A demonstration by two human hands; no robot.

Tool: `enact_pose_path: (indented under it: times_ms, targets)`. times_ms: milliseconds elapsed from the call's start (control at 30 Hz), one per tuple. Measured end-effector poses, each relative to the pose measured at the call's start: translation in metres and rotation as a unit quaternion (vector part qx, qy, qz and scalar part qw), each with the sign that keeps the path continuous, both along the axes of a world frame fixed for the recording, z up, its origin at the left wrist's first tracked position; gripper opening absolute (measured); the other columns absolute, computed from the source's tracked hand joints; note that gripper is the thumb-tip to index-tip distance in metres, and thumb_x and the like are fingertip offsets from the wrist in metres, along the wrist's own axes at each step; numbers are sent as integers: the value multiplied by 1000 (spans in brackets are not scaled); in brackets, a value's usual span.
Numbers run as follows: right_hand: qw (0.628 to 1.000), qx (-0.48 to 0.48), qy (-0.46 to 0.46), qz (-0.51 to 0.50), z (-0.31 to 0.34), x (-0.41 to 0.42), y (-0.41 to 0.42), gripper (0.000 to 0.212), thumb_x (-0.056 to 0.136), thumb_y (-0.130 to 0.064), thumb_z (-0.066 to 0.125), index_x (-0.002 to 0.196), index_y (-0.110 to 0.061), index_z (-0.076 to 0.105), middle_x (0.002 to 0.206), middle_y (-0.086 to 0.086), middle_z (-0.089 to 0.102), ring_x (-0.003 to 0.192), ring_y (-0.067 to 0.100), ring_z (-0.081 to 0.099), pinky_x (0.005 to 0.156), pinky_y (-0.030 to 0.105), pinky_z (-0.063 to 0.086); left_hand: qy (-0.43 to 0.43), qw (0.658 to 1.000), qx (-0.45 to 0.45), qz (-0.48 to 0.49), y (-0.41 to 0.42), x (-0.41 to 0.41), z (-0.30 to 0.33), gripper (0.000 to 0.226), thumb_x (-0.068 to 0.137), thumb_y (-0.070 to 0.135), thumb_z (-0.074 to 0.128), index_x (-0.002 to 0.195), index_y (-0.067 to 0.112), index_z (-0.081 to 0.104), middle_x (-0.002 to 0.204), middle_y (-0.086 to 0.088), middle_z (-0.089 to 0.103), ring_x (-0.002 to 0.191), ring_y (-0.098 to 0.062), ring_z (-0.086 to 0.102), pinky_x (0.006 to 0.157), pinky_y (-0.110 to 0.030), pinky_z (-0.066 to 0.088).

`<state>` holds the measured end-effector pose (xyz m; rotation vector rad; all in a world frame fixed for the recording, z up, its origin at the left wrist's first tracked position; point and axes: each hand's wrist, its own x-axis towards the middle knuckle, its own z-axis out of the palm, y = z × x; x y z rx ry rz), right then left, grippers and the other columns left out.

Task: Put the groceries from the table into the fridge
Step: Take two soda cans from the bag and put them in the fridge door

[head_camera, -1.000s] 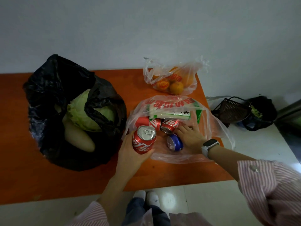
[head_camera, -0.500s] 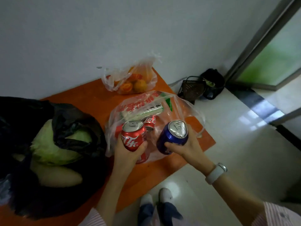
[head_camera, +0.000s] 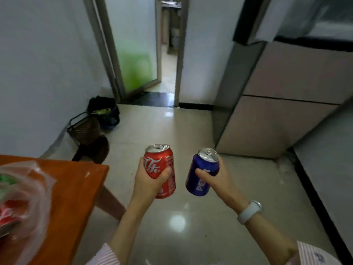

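Note:
My left hand [head_camera: 147, 181] grips a red cola can [head_camera: 162, 165], held upright over the floor. My right hand [head_camera: 215, 179] grips a blue Pepsi can [head_camera: 201, 175], tilted slightly, just right of the red one. The orange table [head_camera: 76, 188] sits at the lower left, with a clear plastic bag [head_camera: 24, 197] holding red cans on it. The fridge [head_camera: 277, 92], beige with closed doors, stands ahead on the right.
A dark basket [head_camera: 84, 127] and a black bag [head_camera: 104, 109] lie on the floor by the left wall. An open doorway [head_camera: 168, 54] with a frosted glass door is straight ahead. Pale glossy tiles stretch between me and the fridge.
Both hands lifted the cans away from the bag. My view turned right, from the table to the floor, doorway and fridge; the table now lies at the lower left.

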<state>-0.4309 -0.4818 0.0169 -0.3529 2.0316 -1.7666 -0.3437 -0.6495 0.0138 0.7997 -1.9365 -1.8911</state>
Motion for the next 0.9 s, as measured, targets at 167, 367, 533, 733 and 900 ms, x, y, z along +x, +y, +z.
enact_pose_path:
  times_ms: [167,367,533,733,900]
  targets:
    - [988,2,29,-151,14,-56,172,49,75,-10,71,115,-23,46,106,-7,60,96,8,59,70,13,50,33,990,-26,-133,148,-109,13,48,74,4,73,109,21,46,93,10,57,83,-3,56,67,-17,43]
    - [950,-3,74,-305,45,-108,339,49,74,-10,73,110,-27,45,104,-8,60,93,9,59,76,22,50,81,959,-42,-268,316,-217,45,48,71,9,75,110,19,48,94,7,59,83,-4,57,70,-17,44]
    - [910,-21,121,-397,84,-161,424,45,74,-8,72,108,-19,45,96,-8,60,86,10,60,65,14,51,143,917,-71,-365,407,-303,90,51,72,14,76,115,21,48,99,9,59,88,-4,58,69,-16,44]
    - [873,-23,211,-438,147,-264,485,46,74,-9,72,112,-14,47,97,-4,61,85,9,61,65,15,51,246,869,-65,-423,480,-430,161,59,72,16,75,123,22,45,108,6,59,96,-7,58,77,-22,47]
    - [838,-30,294,-458,212,-367,515,45,76,-11,70,113,-19,46,98,-8,61,87,7,60,64,12,51,329,838,-23,-435,524,-542,232,53,75,16,72,120,23,44,105,9,58,94,-6,57,75,-21,45]
